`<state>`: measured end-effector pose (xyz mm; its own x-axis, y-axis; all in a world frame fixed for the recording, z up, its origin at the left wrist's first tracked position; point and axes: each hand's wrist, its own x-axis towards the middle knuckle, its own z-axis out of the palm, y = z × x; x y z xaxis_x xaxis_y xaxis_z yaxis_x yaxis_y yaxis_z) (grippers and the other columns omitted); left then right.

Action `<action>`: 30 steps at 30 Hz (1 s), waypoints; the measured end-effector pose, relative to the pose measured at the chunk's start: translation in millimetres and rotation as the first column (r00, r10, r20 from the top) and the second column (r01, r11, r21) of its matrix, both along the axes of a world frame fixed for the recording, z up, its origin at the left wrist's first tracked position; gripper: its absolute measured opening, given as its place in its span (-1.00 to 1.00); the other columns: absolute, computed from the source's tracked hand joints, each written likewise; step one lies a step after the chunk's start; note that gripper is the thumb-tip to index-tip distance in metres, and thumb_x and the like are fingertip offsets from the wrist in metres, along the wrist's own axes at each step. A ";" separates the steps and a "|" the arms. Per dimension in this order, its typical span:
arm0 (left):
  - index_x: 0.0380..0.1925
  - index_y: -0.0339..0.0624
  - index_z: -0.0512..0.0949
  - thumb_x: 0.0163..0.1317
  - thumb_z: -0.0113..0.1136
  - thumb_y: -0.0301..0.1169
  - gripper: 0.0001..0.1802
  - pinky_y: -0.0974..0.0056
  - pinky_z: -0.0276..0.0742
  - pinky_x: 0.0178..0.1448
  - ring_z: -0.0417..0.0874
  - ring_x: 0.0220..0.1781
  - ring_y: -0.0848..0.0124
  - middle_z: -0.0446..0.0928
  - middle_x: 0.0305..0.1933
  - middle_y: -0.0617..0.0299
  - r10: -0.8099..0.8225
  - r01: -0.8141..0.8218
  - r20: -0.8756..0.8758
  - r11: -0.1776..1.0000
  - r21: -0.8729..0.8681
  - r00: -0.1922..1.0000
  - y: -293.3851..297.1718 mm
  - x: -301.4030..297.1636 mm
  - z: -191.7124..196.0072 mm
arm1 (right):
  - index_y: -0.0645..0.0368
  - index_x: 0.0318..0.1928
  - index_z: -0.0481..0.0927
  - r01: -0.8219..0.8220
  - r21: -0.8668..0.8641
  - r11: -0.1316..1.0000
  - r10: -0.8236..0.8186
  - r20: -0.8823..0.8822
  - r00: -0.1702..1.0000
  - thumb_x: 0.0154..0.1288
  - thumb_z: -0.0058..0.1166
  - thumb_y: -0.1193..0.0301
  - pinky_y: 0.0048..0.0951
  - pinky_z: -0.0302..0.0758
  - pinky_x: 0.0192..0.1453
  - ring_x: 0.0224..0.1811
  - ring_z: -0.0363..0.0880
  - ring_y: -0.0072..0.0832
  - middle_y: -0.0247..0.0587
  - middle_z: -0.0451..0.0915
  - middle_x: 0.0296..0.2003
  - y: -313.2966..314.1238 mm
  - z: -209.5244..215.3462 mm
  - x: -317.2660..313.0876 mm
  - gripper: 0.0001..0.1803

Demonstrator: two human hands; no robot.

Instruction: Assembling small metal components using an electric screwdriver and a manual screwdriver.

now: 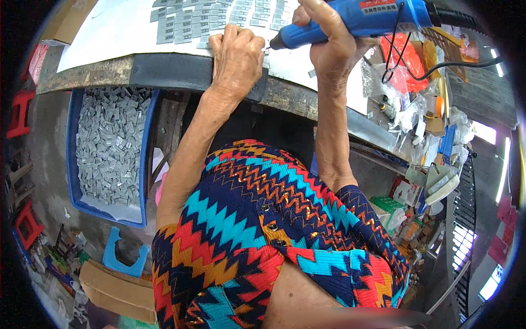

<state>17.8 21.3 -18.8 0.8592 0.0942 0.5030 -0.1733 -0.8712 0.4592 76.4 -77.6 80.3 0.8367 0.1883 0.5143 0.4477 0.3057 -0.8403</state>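
My right hand (pixel 338 49) is wrapped round a blue corded electric screwdriver (pixel 359 19). The tool lies nearly level over the table, its dark tip pointing left. Close to that tip, my left hand (pixel 238 60) rests at the table's near edge with its fingers curled down and together. Whatever those fingers pinch is hidden beneath them. Just beyond the left hand, small flat grey pieces (pixel 189 24) lie in tight rows on a white sheet (pixel 109 38).
Left below the worktable (pixel 98 71) stands a blue bin (pixel 71 164) full of loose grey pieces. A blue plastic stool (pixel 123 255) and a cardboard piece (pixel 118 290) are lower left. Red plastic bags (pixel 411 63) and clutter crowd the right. The tool's black cord (pixel 460 64) trails right.
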 end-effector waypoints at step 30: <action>-0.49 -0.19 0.55 -0.05 0.21 -0.50 -0.93 0.16 0.27 -0.05 0.40 -0.19 0.25 0.50 -0.41 0.21 -0.076 0.075 -0.012 0.994 -0.076 0.997 3.8 5.4 -5.8 | 0.26 -0.36 0.49 0.042 -0.114 0.993 -0.040 0.019 0.999 -0.01 0.14 0.57 -0.56 0.47 -0.44 -0.55 0.50 -0.58 -0.28 0.51 -0.53 0.7 -5.2 -4.6 -0.85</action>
<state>23.3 25.1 -24.6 0.8725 0.0663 0.4842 -0.2298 -0.8186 0.5263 71.8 -76.9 75.2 0.8366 0.2121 0.5050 0.4719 0.1891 -0.8611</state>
